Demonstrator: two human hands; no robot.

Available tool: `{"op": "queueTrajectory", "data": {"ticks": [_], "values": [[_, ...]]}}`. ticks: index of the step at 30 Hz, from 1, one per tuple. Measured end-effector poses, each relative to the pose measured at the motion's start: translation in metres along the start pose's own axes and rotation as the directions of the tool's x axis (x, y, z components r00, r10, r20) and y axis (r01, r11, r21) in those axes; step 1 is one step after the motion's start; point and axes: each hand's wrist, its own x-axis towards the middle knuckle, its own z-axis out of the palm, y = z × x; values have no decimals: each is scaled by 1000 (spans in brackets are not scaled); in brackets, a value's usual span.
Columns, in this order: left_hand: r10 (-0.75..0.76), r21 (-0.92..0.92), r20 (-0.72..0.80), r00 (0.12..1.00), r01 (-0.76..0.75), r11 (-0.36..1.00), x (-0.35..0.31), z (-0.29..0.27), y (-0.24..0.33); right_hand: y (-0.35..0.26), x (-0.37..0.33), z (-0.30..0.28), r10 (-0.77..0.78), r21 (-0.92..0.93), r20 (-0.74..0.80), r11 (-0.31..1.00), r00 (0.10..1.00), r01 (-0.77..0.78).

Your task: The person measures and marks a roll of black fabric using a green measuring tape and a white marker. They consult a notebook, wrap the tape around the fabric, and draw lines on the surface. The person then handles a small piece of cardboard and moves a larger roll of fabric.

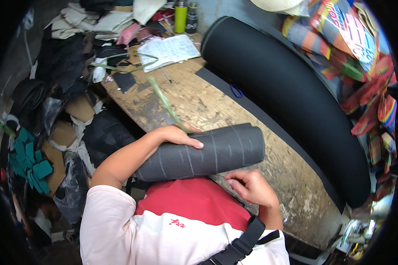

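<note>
A dark grey roll of sheet material (208, 152) with pale chalk lines lies across my front, over the near edge of the worktable. My left hand (179, 136) grips its far side, thumb on top and fingers partly hidden behind. From beside those fingers a green strip (163, 99) sticks up and away; whether the hand pinches it too, I cannot tell. My right hand (254, 187) is curled closed just below the roll's right end, apart from it, with nothing visible in the fingers.
A large black roll (283, 106) runs along the table's right side, with a blue loop (236, 91) beside it. An open notebook (170, 51), a pen (166, 74) and bottles (180, 17) are at the back. Fabric scraps (31, 161) crowd the left; colourful bags (340, 39) hang right.
</note>
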Motion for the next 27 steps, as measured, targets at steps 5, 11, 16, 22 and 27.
{"op": "queueTrajectory", "data": {"ticks": [5, 11, 16, 22, 27], "values": [[64, -93, 13, 998, -62, 994, 1, 4, 5, 2, 69, -1, -40, 362, -34, 931, 999, 49], [-106, 267, -349, 931, 207, 941, -2, 5, 4, 24, 118, 3, -71, 704, 1, 708, 998, 49], [6, 234, -566, 825, 154, 960, 4, 11, -3, 30, 125, 2, -32, 743, -25, 668, 999, 40], [-158, -428, -611, 776, -155, 890, -1, 15, -16, 22, 134, 14, -138, 725, -100, 668, 985, 167], [-212, -620, -643, 736, -338, 708, -30, 6, -8, 14, 137, 27, -232, 581, -176, 760, 957, 292]]}}
